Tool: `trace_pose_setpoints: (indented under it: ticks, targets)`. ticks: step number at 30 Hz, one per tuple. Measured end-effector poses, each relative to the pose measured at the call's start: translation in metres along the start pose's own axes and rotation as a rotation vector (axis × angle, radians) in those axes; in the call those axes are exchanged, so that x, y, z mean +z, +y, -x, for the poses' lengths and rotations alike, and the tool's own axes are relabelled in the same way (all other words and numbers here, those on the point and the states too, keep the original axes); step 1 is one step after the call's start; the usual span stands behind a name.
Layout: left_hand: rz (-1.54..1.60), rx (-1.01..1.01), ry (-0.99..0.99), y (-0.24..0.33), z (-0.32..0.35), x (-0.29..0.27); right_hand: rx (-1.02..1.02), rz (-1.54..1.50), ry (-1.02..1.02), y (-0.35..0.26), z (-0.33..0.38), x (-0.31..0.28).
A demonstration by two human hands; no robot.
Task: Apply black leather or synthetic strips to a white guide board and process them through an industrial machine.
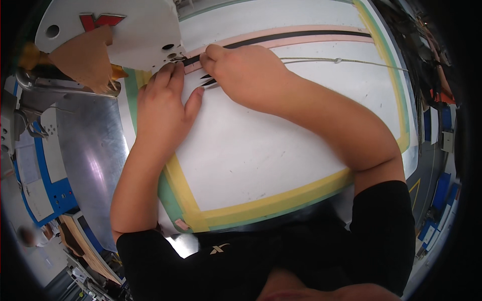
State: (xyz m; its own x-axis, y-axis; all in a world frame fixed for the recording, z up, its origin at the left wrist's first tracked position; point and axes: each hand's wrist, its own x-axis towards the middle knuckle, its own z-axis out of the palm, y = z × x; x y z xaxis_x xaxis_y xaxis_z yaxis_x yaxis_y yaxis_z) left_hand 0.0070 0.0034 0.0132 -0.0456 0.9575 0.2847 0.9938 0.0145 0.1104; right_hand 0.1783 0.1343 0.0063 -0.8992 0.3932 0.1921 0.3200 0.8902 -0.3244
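A long black strip (301,34) lies over a wider pink strip (281,44) and runs from the sewing machine (135,45) toward the far right. My left hand (163,108) rests flat at the machine's side, fingertips at the strips' left end, thumb apart. Closed beside it, my right hand (246,72) has its thumb and forefinger at the strips' edge. From under that hand sticks out a dark tool with two pointed tips (208,80), scissors or tweezers; I cannot tell which. The tips point toward my left thumb. The needle area is hidden.
The white work surface (261,150) is edged with yellow tape (281,201) and green tape. A thin pale cord (346,61) with a knot runs off to the right. A brown scrap (83,57) hangs on the machine. A metal tube (65,86) stands at left.
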Motion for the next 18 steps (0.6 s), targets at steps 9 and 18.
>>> trace_pose_setpoints:
  ticks: [9, 18]
  targets:
    - [0.001, 0.006, 0.005, 0.0013, -0.0008, 0.0021, 0.009, 0.038, -0.078, -0.0013, 0.0008, -0.0072]
    - [-0.013, 0.000, -0.002, 0.0002, 0.0006, 0.0012, 0.054, 0.031, -0.106, -0.0033, -0.0014, -0.0033]
